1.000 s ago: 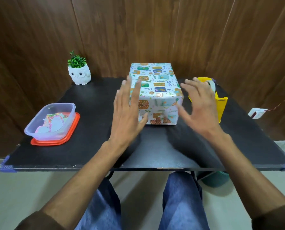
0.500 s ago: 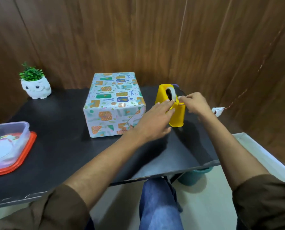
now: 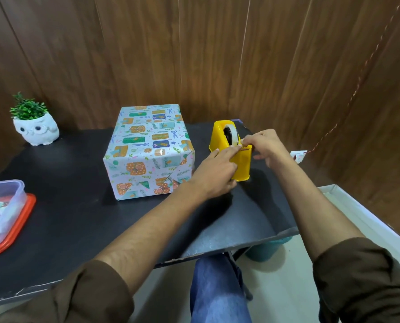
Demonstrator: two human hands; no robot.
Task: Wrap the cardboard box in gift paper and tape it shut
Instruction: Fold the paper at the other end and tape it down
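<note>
The box [image 3: 150, 145], fully covered in patterned gift paper, stands at the middle back of the black table [image 3: 77, 217]. Just right of it is a yellow tape dispenser [image 3: 220, 134] with a roll of clear tape [image 3: 232, 134]. My left hand [image 3: 214, 173] holds the dispenser's near side, its index finger stretched along the top toward the cutter. My right hand [image 3: 266, 145] pinches the tape end at the cutter, thumb and forefinger together. The two hands' fingertips almost meet there.
A white owl pot with a green plant [image 3: 37, 129] sits at the back left. A clear plastic container [image 3: 0, 206] on an orange lid [image 3: 24, 215] holds scraps at the left edge. The table's right edge is close to the dispenser; a teal bin [image 3: 266, 249] stands below.
Both hands left the box and moved right to the tape dispenser. My view turned right with them. My right hand now pinches the tape end while the left steadies the dispenser.
</note>
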